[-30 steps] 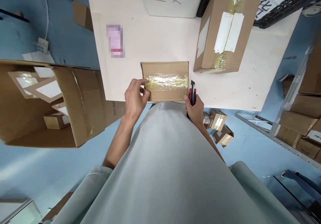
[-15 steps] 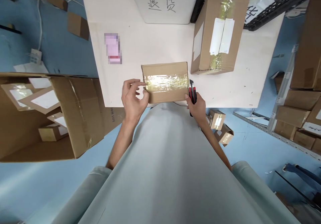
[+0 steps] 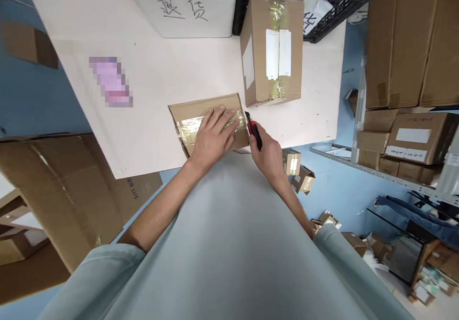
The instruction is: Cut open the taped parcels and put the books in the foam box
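A small brown cardboard box [image 3: 201, 107], with shiny clear tape along its top, lies at the near edge of the white table [image 3: 150, 76]. My left hand [image 3: 215, 133] rests flat on the taped top, fingers stretched out, covering the middle of the tape. My right hand [image 3: 267, 155] is wrapped round a black and red box cutter [image 3: 254, 131]. The cutter's tip points up beside the box's right end; whether the blade touches the tape I cannot tell.
Behind stand a larger taped carton [image 3: 258, 88], a white bin [image 3: 197, 26] with handwriting and a black plastic crate [image 3: 319, 33]. A pixelated pink item [image 3: 111, 81] lies at the left. An open big carton [image 3: 82, 200] flanks the table; shelved boxes [image 3: 412, 133] stand right.
My left hand has moved from the box's left end onto its top. The box cutter is now tilted along the right end. The whole view has turned towards the right.
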`<state>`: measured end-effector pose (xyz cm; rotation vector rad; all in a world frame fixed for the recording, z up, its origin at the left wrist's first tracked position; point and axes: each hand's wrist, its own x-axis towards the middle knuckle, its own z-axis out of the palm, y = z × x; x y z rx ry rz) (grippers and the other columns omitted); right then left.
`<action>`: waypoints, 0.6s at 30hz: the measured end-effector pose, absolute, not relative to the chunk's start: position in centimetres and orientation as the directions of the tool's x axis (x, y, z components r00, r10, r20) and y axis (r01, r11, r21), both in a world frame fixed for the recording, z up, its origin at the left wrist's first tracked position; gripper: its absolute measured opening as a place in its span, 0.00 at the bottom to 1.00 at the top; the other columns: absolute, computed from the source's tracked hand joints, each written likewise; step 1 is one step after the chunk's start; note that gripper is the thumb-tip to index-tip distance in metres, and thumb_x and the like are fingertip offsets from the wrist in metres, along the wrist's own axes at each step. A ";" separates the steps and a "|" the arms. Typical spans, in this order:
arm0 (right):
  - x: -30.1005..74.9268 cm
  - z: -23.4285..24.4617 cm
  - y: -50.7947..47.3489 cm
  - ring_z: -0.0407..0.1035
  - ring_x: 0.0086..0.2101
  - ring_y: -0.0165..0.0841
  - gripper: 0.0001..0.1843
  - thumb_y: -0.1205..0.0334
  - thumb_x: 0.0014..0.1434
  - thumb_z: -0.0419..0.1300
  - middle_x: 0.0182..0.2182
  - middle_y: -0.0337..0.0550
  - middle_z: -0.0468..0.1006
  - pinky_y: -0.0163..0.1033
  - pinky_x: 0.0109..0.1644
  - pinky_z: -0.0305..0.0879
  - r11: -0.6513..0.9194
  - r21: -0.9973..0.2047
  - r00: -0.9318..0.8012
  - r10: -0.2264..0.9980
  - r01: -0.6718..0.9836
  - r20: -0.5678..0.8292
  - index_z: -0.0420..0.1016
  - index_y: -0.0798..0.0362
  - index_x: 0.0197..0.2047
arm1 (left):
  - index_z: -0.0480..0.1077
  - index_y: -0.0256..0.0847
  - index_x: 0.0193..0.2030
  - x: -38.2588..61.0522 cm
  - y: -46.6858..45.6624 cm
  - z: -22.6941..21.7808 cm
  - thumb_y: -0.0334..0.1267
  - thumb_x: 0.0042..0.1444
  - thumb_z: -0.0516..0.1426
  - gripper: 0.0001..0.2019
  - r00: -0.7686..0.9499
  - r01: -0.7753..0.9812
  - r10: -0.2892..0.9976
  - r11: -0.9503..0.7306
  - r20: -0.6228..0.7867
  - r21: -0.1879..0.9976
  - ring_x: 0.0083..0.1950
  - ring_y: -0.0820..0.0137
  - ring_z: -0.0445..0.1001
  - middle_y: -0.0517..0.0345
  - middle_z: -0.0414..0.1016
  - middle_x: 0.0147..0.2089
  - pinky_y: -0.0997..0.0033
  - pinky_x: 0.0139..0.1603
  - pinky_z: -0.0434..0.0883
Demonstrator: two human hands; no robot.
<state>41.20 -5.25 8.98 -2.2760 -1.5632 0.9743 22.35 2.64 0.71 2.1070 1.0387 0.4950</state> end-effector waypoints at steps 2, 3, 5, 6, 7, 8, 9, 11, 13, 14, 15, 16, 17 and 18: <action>40.6 9.4 -4.7 0.81 0.58 0.49 0.29 0.56 0.83 0.46 0.62 0.53 0.85 0.50 0.61 0.78 -0.418 -0.442 0.226 0.877 0.794 -0.423 0.68 0.48 0.81 | 0.76 0.55 0.71 22.1 2.5 0.4 0.38 0.76 0.57 0.21 0.601 0.512 0.799 -0.423 0.041 0.747 0.87 0.49 0.62 0.52 0.74 0.80 0.25 0.90 0.51; 40.4 9.4 -4.4 0.81 0.57 0.49 0.30 0.57 0.83 0.46 0.61 0.54 0.85 0.50 0.60 0.78 -0.421 -0.404 0.232 0.868 0.812 -0.439 0.67 0.49 0.81 | 0.76 0.54 0.71 22.1 2.5 0.2 0.38 0.76 0.57 0.21 0.599 0.508 0.799 -0.428 0.050 0.748 0.87 0.49 0.62 0.52 0.75 0.79 0.25 0.89 0.51; 40.0 9.4 -3.9 0.81 0.56 0.50 0.31 0.58 0.82 0.46 0.60 0.56 0.84 0.51 0.59 0.78 -0.426 -0.344 0.245 0.853 0.837 -0.461 0.67 0.51 0.82 | 0.76 0.53 0.71 22.2 2.5 0.0 0.37 0.76 0.56 0.21 0.595 0.496 0.801 -0.430 0.066 0.755 0.87 0.49 0.62 0.51 0.75 0.79 0.24 0.89 0.52; 39.8 9.4 -3.8 0.81 0.55 0.51 0.31 0.59 0.82 0.46 0.59 0.56 0.84 0.52 0.59 0.78 -0.426 -0.325 0.248 0.848 0.844 -0.468 0.66 0.51 0.82 | 0.76 0.53 0.71 22.2 2.5 -0.1 0.37 0.76 0.56 0.21 0.593 0.488 0.802 -0.428 0.071 0.761 0.87 0.49 0.62 0.51 0.76 0.78 0.24 0.89 0.52; 39.6 9.5 -3.7 0.81 0.55 0.51 0.31 0.59 0.82 0.45 0.60 0.56 0.84 0.52 0.59 0.78 -0.428 -0.310 0.253 0.845 0.849 -0.472 0.66 0.50 0.82 | 0.76 0.53 0.72 22.3 2.5 -0.2 0.37 0.76 0.56 0.21 0.593 0.481 0.802 -0.427 0.075 0.766 0.87 0.49 0.62 0.50 0.76 0.78 0.24 0.89 0.51; 39.4 9.6 -3.5 0.81 0.55 0.51 0.31 0.59 0.82 0.45 0.60 0.56 0.84 0.53 0.59 0.78 -0.431 -0.296 0.261 0.841 0.852 -0.474 0.66 0.50 0.83 | 0.76 0.54 0.72 22.3 2.5 -0.3 0.37 0.76 0.56 0.22 0.594 0.475 0.801 -0.426 0.076 0.770 0.87 0.49 0.62 0.50 0.76 0.78 0.24 0.89 0.51; 39.2 9.7 -3.4 0.81 0.55 0.51 0.32 0.59 0.82 0.45 0.60 0.56 0.84 0.53 0.59 0.78 -0.437 -0.280 0.271 0.836 0.855 -0.477 0.65 0.50 0.83 | 0.75 0.54 0.73 22.3 2.5 -0.3 0.37 0.76 0.56 0.22 0.596 0.470 0.799 -0.426 0.077 0.773 0.87 0.49 0.62 0.50 0.76 0.78 0.24 0.89 0.51; 38.7 10.2 -3.2 0.81 0.55 0.52 0.32 0.59 0.82 0.44 0.61 0.57 0.84 0.53 0.59 0.78 -0.448 -0.247 0.289 0.823 0.859 -0.489 0.65 0.49 0.83 | 0.75 0.54 0.73 22.2 2.5 -0.3 0.38 0.77 0.55 0.22 0.598 0.462 0.798 -0.424 0.080 0.779 0.87 0.49 0.62 0.49 0.76 0.78 0.23 0.89 0.51; 38.3 10.7 -3.0 0.81 0.55 0.52 0.32 0.60 0.82 0.45 0.61 0.57 0.83 0.54 0.60 0.77 -0.459 -0.211 0.306 0.807 0.863 -0.505 0.65 0.49 0.83 | 0.75 0.53 0.74 22.2 2.5 -0.2 0.39 0.78 0.55 0.21 0.596 0.453 0.799 -0.417 0.080 0.788 0.87 0.49 0.62 0.49 0.75 0.78 0.24 0.89 0.51; 38.1 10.9 -2.9 0.82 0.55 0.52 0.32 0.60 0.82 0.45 0.61 0.57 0.83 0.54 0.60 0.77 -0.463 -0.196 0.313 0.800 0.864 -0.512 0.65 0.49 0.83 | 0.75 0.53 0.74 22.1 2.5 -0.2 0.40 0.78 0.54 0.21 0.596 0.448 0.799 -0.412 0.079 0.794 0.87 0.49 0.62 0.49 0.75 0.79 0.24 0.89 0.51; 37.9 11.0 -2.9 0.82 0.55 0.52 0.31 0.60 0.82 0.45 0.61 0.57 0.83 0.53 0.60 0.77 -0.466 -0.182 0.318 0.794 0.866 -0.518 0.65 0.49 0.83 | 0.75 0.53 0.74 22.1 2.6 -0.2 0.41 0.79 0.54 0.21 0.596 0.442 0.799 -0.406 0.076 0.800 0.87 0.48 0.62 0.49 0.75 0.79 0.24 0.89 0.50; 37.7 11.1 -2.9 0.82 0.55 0.52 0.31 0.60 0.82 0.45 0.61 0.58 0.83 0.53 0.61 0.76 -0.468 -0.172 0.324 0.790 0.867 -0.520 0.65 0.50 0.83 | 0.74 0.53 0.75 22.1 2.6 -0.2 0.41 0.79 0.54 0.22 0.599 0.436 0.797 -0.402 0.074 0.806 0.87 0.48 0.62 0.49 0.75 0.79 0.23 0.90 0.50; 37.6 11.2 -2.9 0.82 0.55 0.52 0.32 0.60 0.82 0.45 0.61 0.58 0.83 0.53 0.61 0.76 -0.469 -0.166 0.327 0.789 0.868 -0.520 0.65 0.50 0.83 | 0.74 0.53 0.75 22.0 2.6 -0.2 0.41 0.79 0.55 0.22 0.602 0.428 0.795 -0.397 0.072 0.812 0.88 0.47 0.61 0.49 0.74 0.79 0.23 0.90 0.49; 37.5 11.2 -3.0 0.82 0.55 0.52 0.32 0.60 0.82 0.45 0.61 0.58 0.83 0.53 0.60 0.77 -0.469 -0.164 0.330 0.791 0.868 -0.515 0.65 0.50 0.83 | 0.73 0.53 0.76 22.0 2.6 -0.2 0.42 0.79 0.55 0.22 0.605 0.421 0.793 -0.394 0.071 0.817 0.88 0.47 0.61 0.49 0.74 0.80 0.23 0.90 0.49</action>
